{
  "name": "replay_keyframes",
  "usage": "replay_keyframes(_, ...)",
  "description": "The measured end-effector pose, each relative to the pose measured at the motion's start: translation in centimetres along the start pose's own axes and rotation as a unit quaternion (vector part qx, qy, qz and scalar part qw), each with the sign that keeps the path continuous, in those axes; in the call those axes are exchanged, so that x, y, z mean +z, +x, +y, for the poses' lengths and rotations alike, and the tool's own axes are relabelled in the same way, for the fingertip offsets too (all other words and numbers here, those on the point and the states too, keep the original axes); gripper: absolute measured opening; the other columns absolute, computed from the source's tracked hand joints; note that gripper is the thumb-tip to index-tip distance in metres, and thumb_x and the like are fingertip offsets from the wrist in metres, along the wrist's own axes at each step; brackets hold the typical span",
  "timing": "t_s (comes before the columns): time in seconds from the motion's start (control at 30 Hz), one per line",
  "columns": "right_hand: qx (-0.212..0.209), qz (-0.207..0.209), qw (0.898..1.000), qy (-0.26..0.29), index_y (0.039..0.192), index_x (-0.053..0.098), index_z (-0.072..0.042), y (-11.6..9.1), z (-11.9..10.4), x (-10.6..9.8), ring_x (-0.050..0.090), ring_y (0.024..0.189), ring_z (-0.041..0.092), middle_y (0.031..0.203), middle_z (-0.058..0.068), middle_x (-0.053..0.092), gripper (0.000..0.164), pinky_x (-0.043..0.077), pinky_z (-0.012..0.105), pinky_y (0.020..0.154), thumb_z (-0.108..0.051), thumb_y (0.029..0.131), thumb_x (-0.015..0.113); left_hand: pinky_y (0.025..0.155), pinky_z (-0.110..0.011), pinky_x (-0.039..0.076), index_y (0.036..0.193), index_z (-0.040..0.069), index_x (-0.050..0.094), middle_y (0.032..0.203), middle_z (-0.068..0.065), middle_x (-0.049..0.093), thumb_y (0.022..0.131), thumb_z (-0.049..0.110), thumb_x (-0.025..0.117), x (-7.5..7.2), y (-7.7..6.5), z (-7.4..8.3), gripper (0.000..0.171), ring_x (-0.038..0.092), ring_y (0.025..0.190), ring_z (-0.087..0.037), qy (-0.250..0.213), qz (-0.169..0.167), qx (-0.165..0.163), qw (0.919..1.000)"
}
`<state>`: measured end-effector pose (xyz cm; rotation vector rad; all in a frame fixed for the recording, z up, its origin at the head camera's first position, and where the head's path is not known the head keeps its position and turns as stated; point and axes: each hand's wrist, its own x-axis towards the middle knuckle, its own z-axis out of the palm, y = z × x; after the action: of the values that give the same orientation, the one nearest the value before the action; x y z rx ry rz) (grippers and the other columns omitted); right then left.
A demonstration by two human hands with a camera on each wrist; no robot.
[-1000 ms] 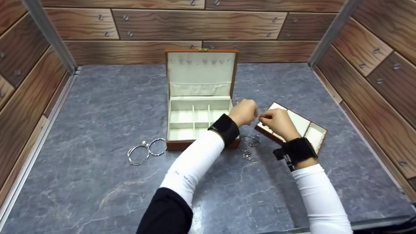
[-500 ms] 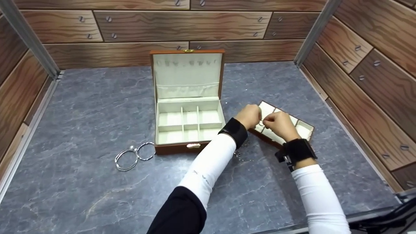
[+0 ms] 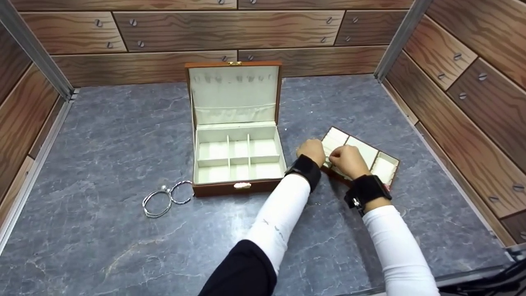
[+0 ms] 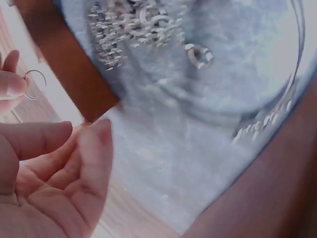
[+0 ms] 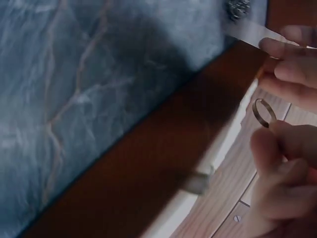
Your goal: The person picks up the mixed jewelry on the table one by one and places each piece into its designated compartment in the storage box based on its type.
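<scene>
My right hand (image 3: 349,161) pinches one ring (image 5: 257,117) by the single divided tray (image 3: 363,149), three o'clock of the one open box (image 3: 218,189), my loosely bent left hand (image 3: 311,151) standing between, with at least two bangles (image 3: 144,206) at eight o'clock and tangled chains (image 4: 133,29) near the tray.

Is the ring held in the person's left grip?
No, the right grip pinches the ring, as the right wrist view shows.

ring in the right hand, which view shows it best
The right wrist view: the ring is close up, pinched by the right hand, its band distinct. The left wrist view shows a thin hoop; the head view leaves it indistinct.
</scene>
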<state>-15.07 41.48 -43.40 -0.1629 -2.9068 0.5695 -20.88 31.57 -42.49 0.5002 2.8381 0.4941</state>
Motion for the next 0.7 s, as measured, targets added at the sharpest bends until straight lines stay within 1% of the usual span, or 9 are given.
replay_keyframes(0.07, -0.001, -0.002, 1.000, 0.000, 0.072, 0.070, 0.001, 0.2, -0.2, 0.3, 0.063, 0.071, 0.031, 0.075, 0.016, 0.069, 0.015, 0.050, 0.041, 0.069, -0.004, 0.075, 0.057, 0.077, -0.026, 0.053, 0.107, 0.022, 0.066, 0.110, 0.006, 0.068, 0.093, 0.021, 0.046, 0.3, 0.3, -0.1, 0.025, 0.065, 0.096, -0.009, 0.002, 0.014, -0.011, 0.9998)
replay_keyframes(0.17, 0.002, -0.003, 1.000, -0.005, 0.068, 0.069, 0.000, 0.5, -0.2, 0.7, 0.061, 0.067, 0.029, 0.071, 0.013, 0.068, 0.014, 0.049, 0.040, 0.067, -0.004, 0.075, 0.057, 0.074, -0.025, 0.054, 0.105, 0.024, 0.067, 0.108, 0.007, 0.069, 0.093, 0.021, 0.047, 0.6, 0.7, -0.3, 0.024, 0.065, 0.094, -0.007, 0.007, 0.027, -0.014, 0.9995)
replay_keyframes(0.23, -0.005, -0.001, 1.000, -0.011, 0.068, 0.069, -0.001, 0.6, -0.2, 1.0, 0.061, 0.066, 0.029, 0.070, 0.012, 0.068, 0.014, 0.048, 0.040, 0.066, -0.004, 0.075, 0.057, 0.073, -0.025, 0.054, 0.104, 0.024, 0.068, 0.107, 0.007, 0.069, 0.093, 0.021, 0.046, 0.6, 0.8, -0.4, 0.024, 0.066, 0.093, -0.007, 0.010, 0.031, -0.012, 0.9994)
replay_keyframes(0.37, -0.017, 0.001, 1.000, -0.023, 0.070, 0.069, -0.001, 0.7, -0.3, 1.5, 0.063, 0.070, 0.032, 0.074, 0.013, 0.069, 0.013, 0.049, 0.044, 0.068, -0.006, 0.077, 0.059, 0.072, -0.025, 0.054, 0.102, 0.025, 0.068, 0.106, 0.007, 0.069, 0.092, 0.021, 0.048, 0.4, 0.6, -0.4, 0.023, 0.066, 0.092, -0.007, 0.011, 0.036, -0.007, 0.9993)
replay_keyframes(0.47, -0.009, -0.005, 0.999, -0.035, 0.070, 0.069, -0.001, 1.0, -0.6, 1.8, 0.063, 0.069, 0.033, 0.074, 0.014, 0.069, 0.013, 0.048, 0.045, 0.066, -0.007, 0.076, 0.059, 0.071, -0.026, 0.054, 0.102, 0.025, 0.069, 0.105, 0.007, 0.070, 0.091, 0.022, 0.049, 0.3, 0.5, -0.6, 0.023, 0.066, 0.092, -0.007, 0.014, 0.036, -0.004, 0.9992)
replay_keyframes(0.6, -0.004, -0.014, 0.997, -0.071, 0.064, 0.065, -0.002, 1.1, -1.0, 2.1, 0.060, 0.064, 0.035, 0.073, 0.018, 0.067, 0.010, 0.046, 0.048, 0.060, -0.008, 0.071, 0.060, 0.072, -0.026, 0.054, 0.102, 0.025, 0.069, 0.106, 0.007, 0.069, 0.092, 0.023, 0.048, 0.2, 0.4, -0.6, 0.023, 0.066, 0.092, -0.007, 0.019, 0.031, -0.003, 0.9993)
replay_keyframes(0.7, -0.013, -0.011, 0.994, -0.112, 0.062, 0.062, -0.001, 1.1, -1.3, 2.2, 0.060, 0.063, 0.038, 0.074, 0.022, 0.067, 0.011, 0.046, 0.051, 0.057, -0.008, 0.070, 0.060, 0.071, -0.026, 0.054, 0.102, 0.026, 0.068, 0.106, 0.008, 0.069, 0.093, 0.023, 0.046, 0.1, 0.4, -0.5, 0.024, 0.066, 0.092, -0.007, 0.025, 0.029, -0.001, 0.9993)
